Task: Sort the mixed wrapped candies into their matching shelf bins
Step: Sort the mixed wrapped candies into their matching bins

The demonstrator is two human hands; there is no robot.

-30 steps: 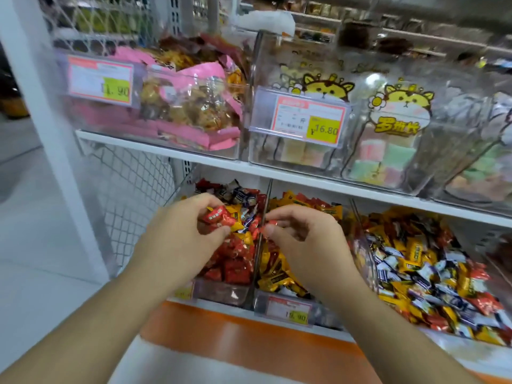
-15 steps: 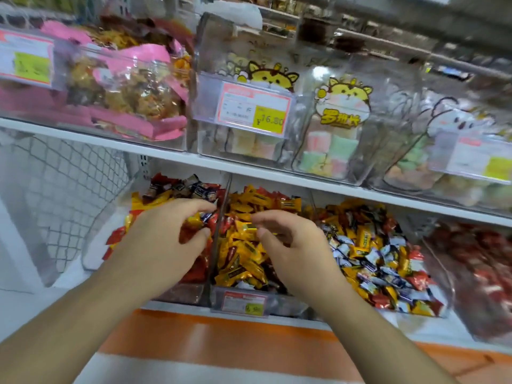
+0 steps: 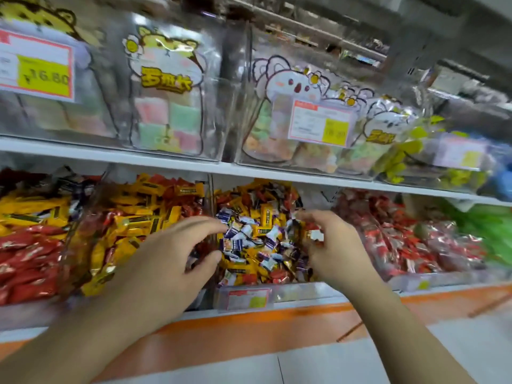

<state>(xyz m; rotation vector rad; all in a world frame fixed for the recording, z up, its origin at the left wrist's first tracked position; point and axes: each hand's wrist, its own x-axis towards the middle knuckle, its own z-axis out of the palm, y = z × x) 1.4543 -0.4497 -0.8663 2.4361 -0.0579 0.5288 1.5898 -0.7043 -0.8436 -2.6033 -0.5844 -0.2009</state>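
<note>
My left hand [image 3: 171,261] hovers with spread fingers and nothing in it, at the left edge of the mixed bin [image 3: 299,291]. That bin holds purple-white, yellow and red wrapped candies [image 3: 255,239]. Over its right side, my right hand [image 3: 335,245] pinches a small red-and-white wrapped candy [image 3: 313,235] between thumb and curled fingers. A bin of yellow candies [image 3: 138,217] lies to the left, behind my left hand. Beyond it is a bin of red candies [image 3: 25,259]. Another bin of red candies [image 3: 401,236] sits to the right.
The shelf above [image 3: 166,159] carries clear bins of pastel sweets in cartoon bags [image 3: 166,87] with price tags [image 3: 321,123]. Green packets [image 3: 493,231] lie at the far right. An orange shelf front [image 3: 249,328] runs below the bins.
The view has swung right along the shelf. Both hands moved from the red and yellow bins to the mixed bin. The red candy held by my left hand is gone from it.
</note>
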